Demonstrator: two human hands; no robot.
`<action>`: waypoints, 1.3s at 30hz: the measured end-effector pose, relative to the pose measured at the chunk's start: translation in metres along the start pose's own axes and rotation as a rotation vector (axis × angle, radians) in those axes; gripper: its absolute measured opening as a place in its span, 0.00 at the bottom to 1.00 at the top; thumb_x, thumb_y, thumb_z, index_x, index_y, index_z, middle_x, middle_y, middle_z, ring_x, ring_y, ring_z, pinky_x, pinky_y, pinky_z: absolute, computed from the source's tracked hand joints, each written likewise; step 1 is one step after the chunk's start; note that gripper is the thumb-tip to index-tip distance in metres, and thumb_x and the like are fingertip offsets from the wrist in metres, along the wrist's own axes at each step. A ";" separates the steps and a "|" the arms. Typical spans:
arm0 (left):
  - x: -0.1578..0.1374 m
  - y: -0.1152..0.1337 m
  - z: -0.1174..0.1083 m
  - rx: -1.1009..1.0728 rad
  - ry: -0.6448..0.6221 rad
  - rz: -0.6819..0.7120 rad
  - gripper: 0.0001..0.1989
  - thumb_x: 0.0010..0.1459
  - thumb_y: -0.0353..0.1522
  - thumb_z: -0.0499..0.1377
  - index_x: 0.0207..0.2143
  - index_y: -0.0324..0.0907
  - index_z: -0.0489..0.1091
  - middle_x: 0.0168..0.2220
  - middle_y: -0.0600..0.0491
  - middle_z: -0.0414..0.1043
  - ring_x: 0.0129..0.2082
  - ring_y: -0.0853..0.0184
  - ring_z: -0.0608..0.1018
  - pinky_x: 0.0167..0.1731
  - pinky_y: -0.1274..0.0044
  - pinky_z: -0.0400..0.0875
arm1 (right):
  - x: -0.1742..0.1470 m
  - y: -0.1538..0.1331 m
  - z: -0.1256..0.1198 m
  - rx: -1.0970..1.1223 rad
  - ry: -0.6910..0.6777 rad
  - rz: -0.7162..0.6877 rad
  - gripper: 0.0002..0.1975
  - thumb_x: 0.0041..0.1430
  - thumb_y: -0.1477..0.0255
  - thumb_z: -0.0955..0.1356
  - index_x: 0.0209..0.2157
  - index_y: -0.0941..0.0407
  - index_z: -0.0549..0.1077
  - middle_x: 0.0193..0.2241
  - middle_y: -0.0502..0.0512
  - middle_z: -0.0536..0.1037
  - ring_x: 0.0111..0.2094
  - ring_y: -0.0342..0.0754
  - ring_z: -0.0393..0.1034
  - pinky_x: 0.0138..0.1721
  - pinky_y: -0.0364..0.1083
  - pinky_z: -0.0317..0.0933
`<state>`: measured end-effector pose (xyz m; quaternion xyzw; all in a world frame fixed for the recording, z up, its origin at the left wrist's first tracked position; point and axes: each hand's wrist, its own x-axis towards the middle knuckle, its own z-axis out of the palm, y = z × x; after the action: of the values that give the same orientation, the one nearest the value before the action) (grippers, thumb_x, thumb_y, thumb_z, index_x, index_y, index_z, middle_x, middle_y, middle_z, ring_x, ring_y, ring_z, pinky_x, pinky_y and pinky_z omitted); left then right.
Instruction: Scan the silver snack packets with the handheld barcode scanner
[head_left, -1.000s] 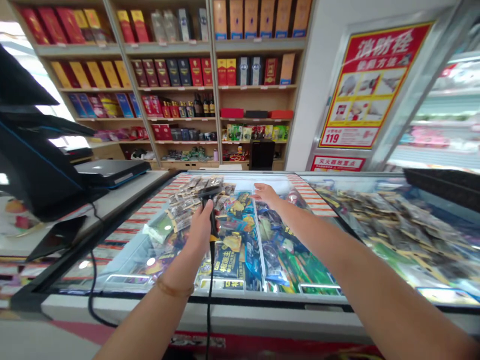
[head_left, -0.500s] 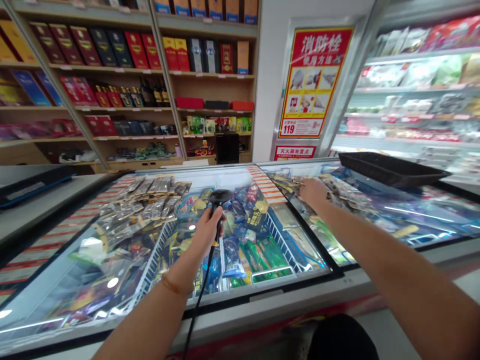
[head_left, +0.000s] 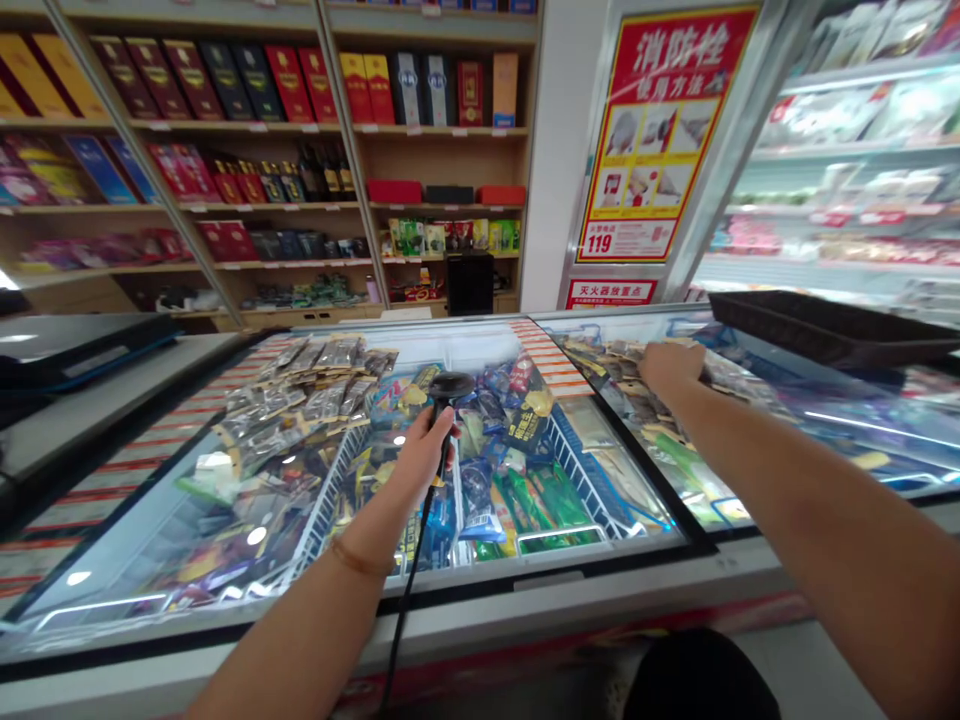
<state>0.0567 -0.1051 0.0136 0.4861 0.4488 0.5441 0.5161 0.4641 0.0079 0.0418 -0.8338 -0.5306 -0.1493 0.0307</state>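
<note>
while the left hand [head_left: 424, 442] grips one scanner [head_left: 453, 384], the right hand [head_left: 671, 368] is over many packets [head_left: 616, 368]; grip unclear.

Left hand [head_left: 427, 445] bare, left forearm [head_left: 315, 620] likewise uncovered down to frame edge. Thin amber-brown bangle [head_left: 360, 562] around left wrist, rounded, plain-looking; any fine markings too small to tell. Right hand [head_left: 671, 370] bare, right forearm [head_left: 795, 490] uncovered too, fingertips hard to make out. Black rounded shape [head_left: 701, 680] at lower edge, perhaps clothing; cannot tell.
</note>
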 end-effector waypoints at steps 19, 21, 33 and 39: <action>0.006 -0.012 0.001 -0.032 -0.040 -0.037 0.27 0.46 0.54 0.67 0.33 0.43 0.63 0.26 0.58 0.70 0.13 0.76 0.68 0.13 0.80 0.60 | -0.079 -0.198 0.003 0.729 0.049 -0.250 0.24 0.70 0.54 0.58 0.43 0.55 0.79 0.45 0.64 0.80 0.51 0.58 0.72 0.50 0.51 0.61; 0.006 -0.014 0.002 -0.032 -0.048 -0.034 0.27 0.47 0.54 0.66 0.33 0.43 0.63 0.26 0.58 0.71 0.13 0.76 0.68 0.12 0.80 0.60 | -0.074 -0.196 0.014 0.703 0.029 -0.264 0.25 0.67 0.51 0.61 0.43 0.56 0.79 0.47 0.66 0.79 0.55 0.61 0.68 0.55 0.54 0.58; -0.005 -0.012 0.011 -0.035 -0.113 -0.043 0.27 0.47 0.54 0.66 0.31 0.42 0.64 0.27 0.57 0.71 0.13 0.76 0.67 0.13 0.79 0.60 | -0.052 -0.187 0.045 1.574 0.008 -0.223 0.24 0.51 0.55 0.70 0.46 0.55 0.71 0.42 0.56 0.80 0.43 0.52 0.74 0.48 0.50 0.66; -0.012 -0.012 0.018 -0.004 -0.241 -0.042 0.27 0.47 0.55 0.66 0.30 0.42 0.64 0.27 0.57 0.70 0.13 0.76 0.66 0.13 0.80 0.59 | -0.051 -0.184 0.040 1.935 -0.187 -0.163 0.23 0.44 0.62 0.73 0.43 0.55 0.71 0.41 0.55 0.81 0.41 0.52 0.76 0.45 0.52 0.69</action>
<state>0.0757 -0.1171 0.0035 0.5372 0.3925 0.4717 0.5787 0.2881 0.0523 -0.0308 -0.4176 -0.4803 0.4160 0.6495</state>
